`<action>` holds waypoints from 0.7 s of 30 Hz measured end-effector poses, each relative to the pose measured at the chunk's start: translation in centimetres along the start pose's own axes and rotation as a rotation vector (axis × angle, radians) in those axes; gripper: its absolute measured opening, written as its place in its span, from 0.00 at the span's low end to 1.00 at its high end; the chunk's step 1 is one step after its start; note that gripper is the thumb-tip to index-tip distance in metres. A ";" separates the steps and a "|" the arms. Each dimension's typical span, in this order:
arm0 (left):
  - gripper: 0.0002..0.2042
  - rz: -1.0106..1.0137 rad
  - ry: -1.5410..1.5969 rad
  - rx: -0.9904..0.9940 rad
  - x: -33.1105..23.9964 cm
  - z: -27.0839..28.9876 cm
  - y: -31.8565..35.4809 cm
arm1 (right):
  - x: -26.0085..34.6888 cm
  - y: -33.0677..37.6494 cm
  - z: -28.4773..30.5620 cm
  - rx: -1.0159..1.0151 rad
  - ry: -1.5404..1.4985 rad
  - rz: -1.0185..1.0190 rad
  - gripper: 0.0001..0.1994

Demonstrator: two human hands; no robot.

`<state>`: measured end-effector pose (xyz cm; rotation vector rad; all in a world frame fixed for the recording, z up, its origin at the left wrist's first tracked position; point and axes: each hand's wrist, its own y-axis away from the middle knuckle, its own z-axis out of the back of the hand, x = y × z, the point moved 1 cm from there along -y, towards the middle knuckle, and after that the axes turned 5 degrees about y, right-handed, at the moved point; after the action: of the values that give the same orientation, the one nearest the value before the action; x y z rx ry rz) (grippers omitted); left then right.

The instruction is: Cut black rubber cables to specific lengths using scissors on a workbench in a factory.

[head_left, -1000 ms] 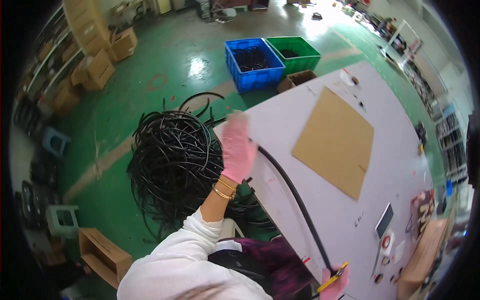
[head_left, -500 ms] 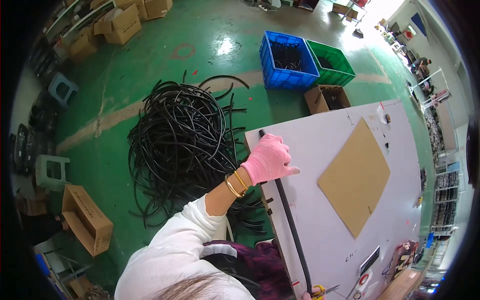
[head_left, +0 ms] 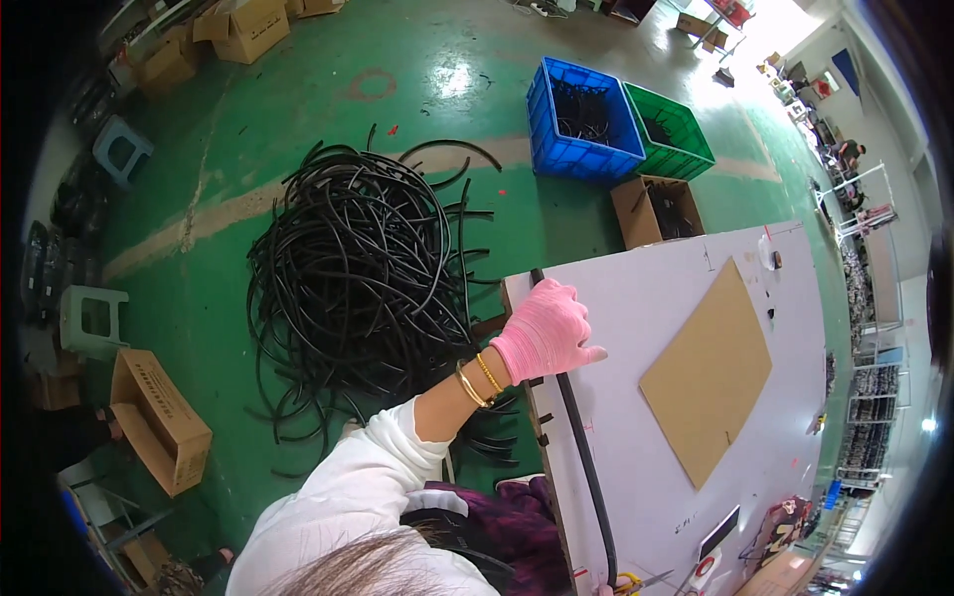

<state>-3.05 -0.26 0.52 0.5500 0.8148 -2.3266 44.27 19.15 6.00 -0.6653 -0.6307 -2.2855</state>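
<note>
My left hand (head_left: 547,333), in a pink glove, presses down on a long black rubber tube (head_left: 581,437) near the white table's left edge. Its fingers are curled over the tube and its thumb sticks out to the right. The tube's far end shows just beyond the glove, and the rest runs down along the edge. At the bottom rim, only a sliver of my right hand (head_left: 604,590) shows, at the tube's near end. There a pair of scissors (head_left: 651,579) with yellow handles is in its grip, blades pointing right; most of that hand is cut off.
A brown cardboard sheet (head_left: 711,377) lies on the white table (head_left: 616,298). A phone (head_left: 719,532) and a tape roll are near its lower right. Left of the table, a big heap of black tubes (head_left: 348,258) covers the floor. Beyond stand blue (head_left: 581,149) and green crates and a carton.
The view has shifted slightly, so the table sits a little lower. My left hand stays on the tube; my right hand shows less at the bottom rim, still by the scissors.
</note>
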 end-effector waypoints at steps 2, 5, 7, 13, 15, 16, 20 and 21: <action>0.21 -0.001 0.005 -0.003 0.0 -0.1 0.0 | -0.1 0.1 0.0 0.052 0.269 0.327 0.12; 0.21 -0.006 0.015 -0.036 0.2 -0.4 0.2 | 1.3 0.2 -0.7 -0.052 -0.245 -0.322 0.11; 0.21 0.006 -0.012 -0.039 0.2 0.0 0.4 | -0.7 0.0 -0.4 -0.032 -0.187 -0.286 0.11; 0.22 0.022 -0.031 -0.032 0.1 -0.2 0.3 | -3.0 0.0 0.0 -0.029 -0.079 -0.234 0.11; 0.22 0.027 -0.033 -0.019 0.0 -0.2 0.4 | -4.0 0.1 0.1 -0.030 -0.089 -0.231 0.11; 0.22 0.033 -0.036 -0.006 0.0 -0.2 0.3 | -4.5 0.2 0.2 -0.030 -0.100 -0.226 0.12; 0.22 0.029 -0.045 0.001 0.0 -0.2 0.2 | -4.9 0.4 0.0 -0.030 -0.002 -0.100 0.14; 0.22 0.047 -0.060 0.026 0.1 -0.1 0.3 | -2.7 0.3 -0.5 -0.032 -0.187 -0.224 0.14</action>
<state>-2.91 -0.46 0.27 0.5035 0.7366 -2.3021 46.11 19.86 4.04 -0.8696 -0.7922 -2.4617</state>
